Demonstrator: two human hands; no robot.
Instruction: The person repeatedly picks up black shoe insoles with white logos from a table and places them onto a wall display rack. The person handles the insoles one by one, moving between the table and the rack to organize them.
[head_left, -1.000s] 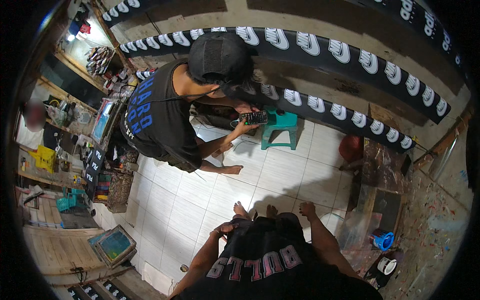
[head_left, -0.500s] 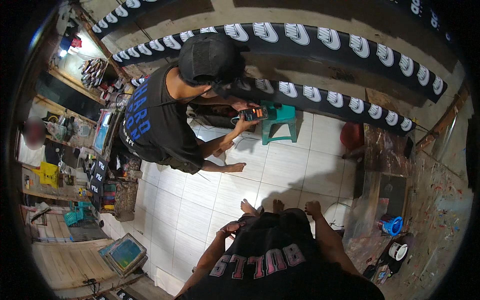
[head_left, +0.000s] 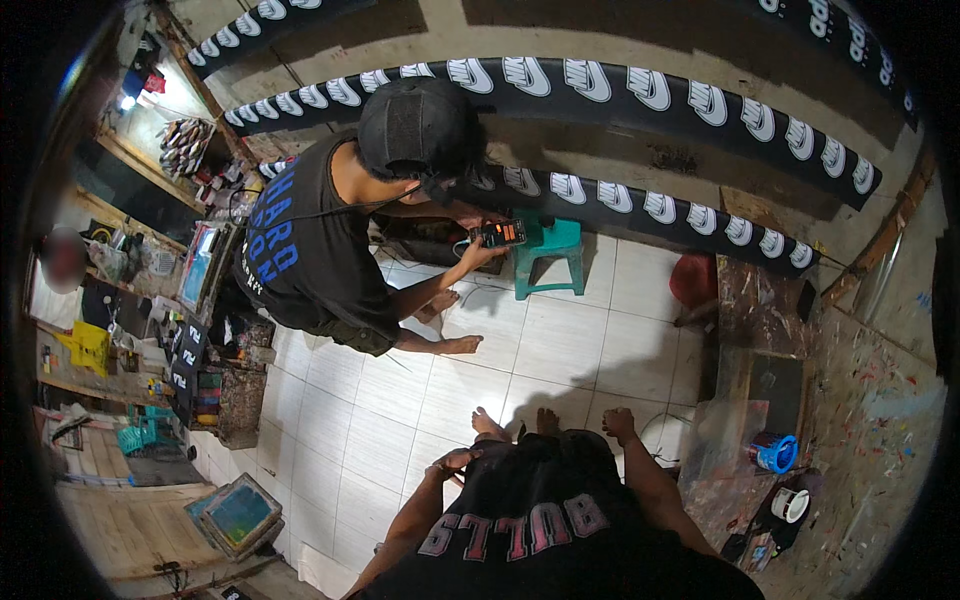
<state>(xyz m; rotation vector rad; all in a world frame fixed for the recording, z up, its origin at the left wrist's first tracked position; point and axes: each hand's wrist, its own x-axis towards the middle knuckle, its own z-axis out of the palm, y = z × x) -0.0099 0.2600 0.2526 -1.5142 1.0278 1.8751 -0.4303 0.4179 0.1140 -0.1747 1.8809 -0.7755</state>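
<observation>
Floor (head_left: 560,350) of white tile spreads below me. Long black banners (head_left: 640,95) with white marks run along the wall beyond it. A paint-spattered bench (head_left: 765,310) stands at my right.

A person (head_left: 320,250) squats ahead of me, holding a phone (head_left: 499,233) with a lit orange screen above a green stool (head_left: 550,245).

My jersey (head_left: 540,520) is black and hangs on me, filling the lower edge of the view. My left hand (head_left: 455,462) lies at its hem with the fingers bent; I cannot tell whether it grips the cloth. My right hand (head_left: 620,422) is curled closed at the other side, and I see nothing in it.

As I judge it, I am standing and watching, with no work in hand. Everything else lies well apart from me, so any reach would call for a step and a stoop.

A teal basket (head_left: 130,438) sits far left, its contents too small to tell. A blue tub (head_left: 775,452) rests on the bench end; I cannot see inside it. A white tape roll (head_left: 790,505) lies just beside it.
</observation>
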